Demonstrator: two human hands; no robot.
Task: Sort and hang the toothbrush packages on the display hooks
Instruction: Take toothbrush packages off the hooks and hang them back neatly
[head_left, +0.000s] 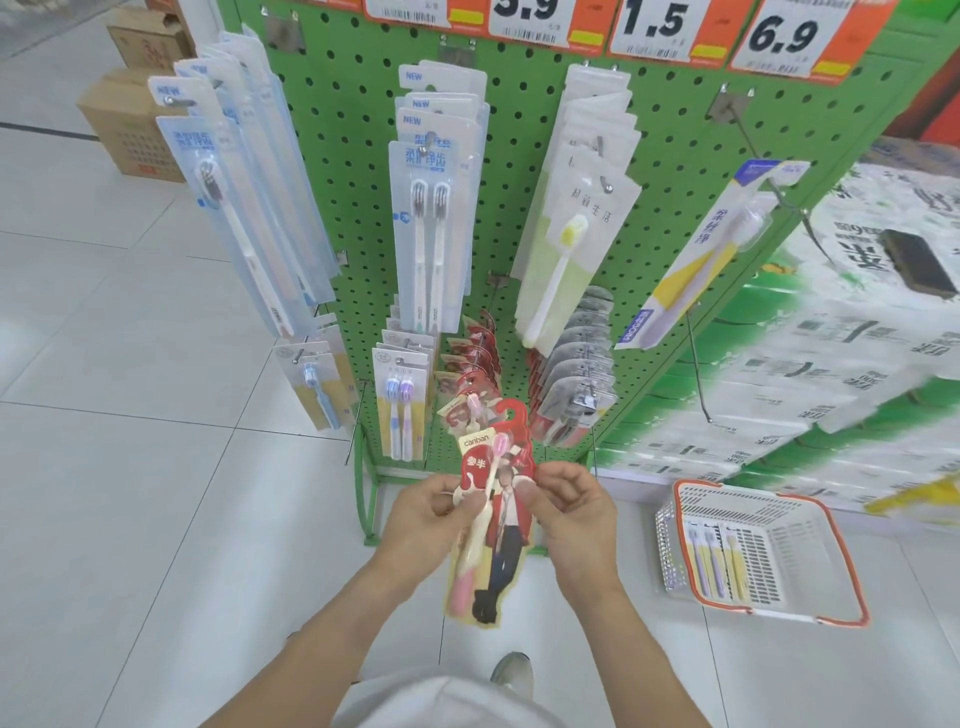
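Most hooks on the green pegboard (519, 119) already carry packages: from the left, long clear blue-printed packs (244, 197), a twin-brush stack (431, 223), a yellow-brush stack (571, 218), then one yellow-and-purple pack (711, 249) on the far-right hook. Below them, a row of red packs (475, 364) hangs just above the hands. The left hand (426, 514) pinches the red package (493, 519) at its left edge with thumb and curled fingers; the right hand (571, 509) pinches its right edge. The package is held upright in front of the board's base, its hook tab uppermost, not yet hung. It is a red, cut-out card with a printed figure and a pink-and-cream brush. Right of it, a basket (841, 561) on the floor holds a few more brushes, so I judge sorting well advanced but unfinished.
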